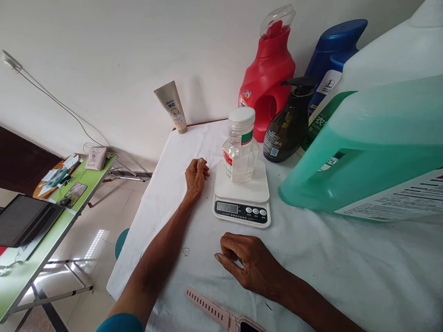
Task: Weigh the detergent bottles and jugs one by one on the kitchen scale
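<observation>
A clear plastic jar (240,157) with a white lid and red and green labels stands upright on a white digital kitchen scale (242,193). The scale's display is lit with faint digits that I cannot read surely. Just left of the scale, my left hand (196,176) rests on the cloth, its fingers loosely curled into a fist with nothing visible in them. My right hand (251,260) lies in front of the scale, apart from it. Its fingers are bent, with a gap between thumb and forefinger, and it holds nothing.
Behind and right stand a red detergent bottle (266,74), a black pump bottle (289,122), blue bottles (341,34) and a large green-liquid jug (380,152). A beige tube (173,108) stands at the back edge; a pink-strapped watch (211,306) lies in front. A laptop (27,221) sits on another table.
</observation>
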Tool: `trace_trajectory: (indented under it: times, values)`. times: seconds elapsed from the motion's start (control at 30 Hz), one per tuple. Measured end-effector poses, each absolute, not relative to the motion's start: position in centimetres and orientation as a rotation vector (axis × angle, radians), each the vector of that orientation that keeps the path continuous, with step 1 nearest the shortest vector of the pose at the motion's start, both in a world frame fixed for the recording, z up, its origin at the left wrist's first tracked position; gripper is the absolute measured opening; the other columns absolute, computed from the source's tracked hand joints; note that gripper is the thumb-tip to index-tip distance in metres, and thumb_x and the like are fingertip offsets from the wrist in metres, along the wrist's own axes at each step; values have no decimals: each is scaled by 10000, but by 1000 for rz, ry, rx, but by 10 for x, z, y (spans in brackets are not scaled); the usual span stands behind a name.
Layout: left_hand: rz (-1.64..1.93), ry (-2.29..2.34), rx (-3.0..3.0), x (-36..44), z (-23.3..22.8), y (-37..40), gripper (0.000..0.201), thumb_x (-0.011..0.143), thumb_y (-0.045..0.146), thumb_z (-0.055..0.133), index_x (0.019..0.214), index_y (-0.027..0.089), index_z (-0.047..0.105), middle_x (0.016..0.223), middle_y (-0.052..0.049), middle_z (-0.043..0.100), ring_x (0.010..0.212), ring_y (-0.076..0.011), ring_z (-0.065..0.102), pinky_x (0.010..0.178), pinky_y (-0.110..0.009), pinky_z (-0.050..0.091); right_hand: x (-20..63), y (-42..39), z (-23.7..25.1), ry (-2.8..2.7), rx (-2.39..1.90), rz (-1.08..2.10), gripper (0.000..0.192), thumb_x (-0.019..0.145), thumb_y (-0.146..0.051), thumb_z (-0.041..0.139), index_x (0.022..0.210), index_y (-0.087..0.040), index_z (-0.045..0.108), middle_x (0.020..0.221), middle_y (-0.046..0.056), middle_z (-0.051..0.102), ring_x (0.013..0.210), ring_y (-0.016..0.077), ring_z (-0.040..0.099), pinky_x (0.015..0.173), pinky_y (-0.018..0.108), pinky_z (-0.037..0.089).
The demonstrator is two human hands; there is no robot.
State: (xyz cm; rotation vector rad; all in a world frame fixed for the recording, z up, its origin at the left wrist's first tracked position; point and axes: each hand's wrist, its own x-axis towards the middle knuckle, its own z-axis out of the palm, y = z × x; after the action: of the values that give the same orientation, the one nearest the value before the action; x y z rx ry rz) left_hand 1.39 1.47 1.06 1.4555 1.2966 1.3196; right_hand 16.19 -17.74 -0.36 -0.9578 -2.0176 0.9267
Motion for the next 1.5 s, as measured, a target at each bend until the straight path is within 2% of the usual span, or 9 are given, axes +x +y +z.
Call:
trace_trajectory:
  times: [0.37, 0.63, 0.83, 0.97, 1.07, 1.13, 1.2, 1.37, 1.5]
  values:
    - [1280, 1322, 1473, 14, 13, 13, 402, 983, 578, 567, 879, 193, 622, 758, -9, 626, 613, -112, 562, 594, -268, 460, 161, -178, -5, -2011, -961, 954, 261, 958, -220, 560, 751, -228, 400, 686, -31, 507, 582, 107, 422, 571, 268, 314]
    - [1299, 1299, 1450, 14, 16, 13, 422, 949, 610, 599, 917, 190, 623, 813, -26, 642, 639, -117, 578, 596, -267, 462, 162, -178, -7, -2012, -956, 940, 252, 943, -219, 550, 749, -226, 389, 685, -34, 505, 582, 106, 420, 582, 260, 308]
    - [1375, 1219, 1491, 22, 59, 3, 442, 946, 627, 600, 1060, 201, 629, 1054, -85, 689, 860, -169, 678, 740, -310, 542, 162, -178, -2, -2008, -971, 963, 256, 921, -210, 544, 732, -225, 372, 680, -34, 504, 579, 105, 417, 584, 262, 299]
    - [1342, 1146, 1610, 33, 91, -8, 520, 945, 656, 600, 1223, 217, 597, 1227, -128, 683, 1058, -232, 684, 889, -396, 561, 161, -178, -3, -2012, -1001, 970, 272, 913, -201, 559, 724, -223, 365, 681, -34, 515, 575, 103, 412, 586, 264, 295]
    - [1236, 1076, 1756, 46, 106, -14, 685, 865, 659, 713, 1366, 235, 518, 1435, -157, 605, 1306, -295, 607, 1061, -464, 508, 159, -177, -4, -2034, -1021, 958, 297, 904, -202, 590, 717, -220, 361, 680, -38, 512, 579, 103, 411, 596, 264, 298]
    - [1149, 1081, 1863, 57, 110, -16, 781, 775, 598, 834, 1381, 234, 501, 1499, -160, 565, 1376, -320, 563, 1108, -477, 481, 158, -176, -3, -2056, -1035, 953, 314, 896, -197, 613, 711, -217, 360, 684, -38, 516, 587, 102, 415, 610, 264, 302]
    - [1086, 1148, 1928, 67, 111, -17, 766, 722, 515, 898, 1327, 219, 534, 1429, -153, 619, 1309, -324, 610, 1069, -472, 505, 158, -175, 1, -2081, -1054, 959, 327, 893, -194, 632, 707, -214, 364, 692, -36, 529, 594, 100, 422, 621, 262, 305]
    - [1111, 1299, 1905, 78, 109, -19, 529, 710, 437, 903, 1105, 192, 649, 1030, -80, 761, 924, -252, 727, 825, -390, 568, 159, -174, 8, -2101, -1090, 946, 333, 881, -199, 661, 698, -206, 382, 705, -34, 558, 610, 101, 434, 625, 256, 303]
    - [1175, 1354, 1933, 73, 117, -38, 535, 688, 467, 907, 1080, 181, 681, 997, -79, 771, 882, -240, 725, 777, -370, 571, 159, -173, 9, -2111, -1097, 920, 336, 864, -196, 672, 692, -205, 383, 694, -38, 558, 606, 103, 422, 613, 260, 286]
